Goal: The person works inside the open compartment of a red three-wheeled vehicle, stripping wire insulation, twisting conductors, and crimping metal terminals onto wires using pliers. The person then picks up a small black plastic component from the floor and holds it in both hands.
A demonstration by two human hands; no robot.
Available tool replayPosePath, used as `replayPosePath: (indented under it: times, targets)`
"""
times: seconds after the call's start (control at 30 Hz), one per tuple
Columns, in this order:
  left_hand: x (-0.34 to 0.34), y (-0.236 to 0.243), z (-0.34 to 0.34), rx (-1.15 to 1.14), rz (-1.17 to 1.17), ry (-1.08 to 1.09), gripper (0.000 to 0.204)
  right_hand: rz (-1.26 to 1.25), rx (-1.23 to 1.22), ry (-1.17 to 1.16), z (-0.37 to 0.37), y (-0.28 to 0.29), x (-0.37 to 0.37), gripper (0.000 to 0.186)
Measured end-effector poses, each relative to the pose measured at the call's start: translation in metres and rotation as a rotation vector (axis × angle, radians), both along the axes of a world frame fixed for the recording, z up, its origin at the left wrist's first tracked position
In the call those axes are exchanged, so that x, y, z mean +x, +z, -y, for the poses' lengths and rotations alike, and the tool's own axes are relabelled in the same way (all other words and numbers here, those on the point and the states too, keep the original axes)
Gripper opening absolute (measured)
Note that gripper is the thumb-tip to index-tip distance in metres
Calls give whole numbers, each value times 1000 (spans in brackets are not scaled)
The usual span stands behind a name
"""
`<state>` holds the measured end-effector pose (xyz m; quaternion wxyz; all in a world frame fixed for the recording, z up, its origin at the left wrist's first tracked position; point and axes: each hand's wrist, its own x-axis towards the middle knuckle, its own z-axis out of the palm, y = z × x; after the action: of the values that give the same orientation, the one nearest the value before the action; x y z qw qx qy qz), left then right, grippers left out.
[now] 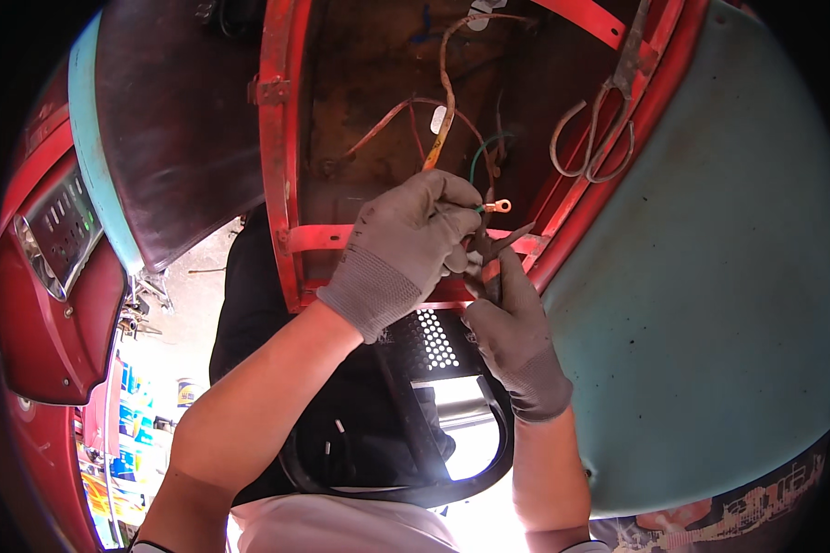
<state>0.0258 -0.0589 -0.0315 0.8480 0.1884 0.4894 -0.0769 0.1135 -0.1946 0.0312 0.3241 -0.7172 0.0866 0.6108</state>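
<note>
Both my hands wear grey work gloves and meet over the near bar of a red metal frame (321, 238). My left hand (401, 235) is closed in a pinch on a green wire (475, 166). A copper ring terminal (500, 206) sticks out to the right of its fingertips. My right hand (516, 332), just below, is wrapped round a dark, rusty hand tool (505, 241) with a pointed end; the fingers hide most of it, so its exact kind is unclear. A yellow-orange taped cable (441, 138) runs up behind the left hand.
Scissors (609, 129) with looped metal handles rest on the frame's right rail. Brownish loose wires (378, 124) lie inside the frame. A teal panel (701, 258) fills the right side. At left are a dark padded panel (180, 120) and a red body with a switch plate (69, 221).
</note>
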Motion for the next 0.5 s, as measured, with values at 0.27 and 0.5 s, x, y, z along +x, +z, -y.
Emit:
replayPosePath:
  times: [0.27, 0.5]
  targets:
    - [2, 2, 5, 30, 3, 59, 18, -72, 43, -168, -11, -5, -14, 66]
    - [1, 6, -3, 58, -21, -7, 20, -15, -130, 125, -29, 5, -2, 52]
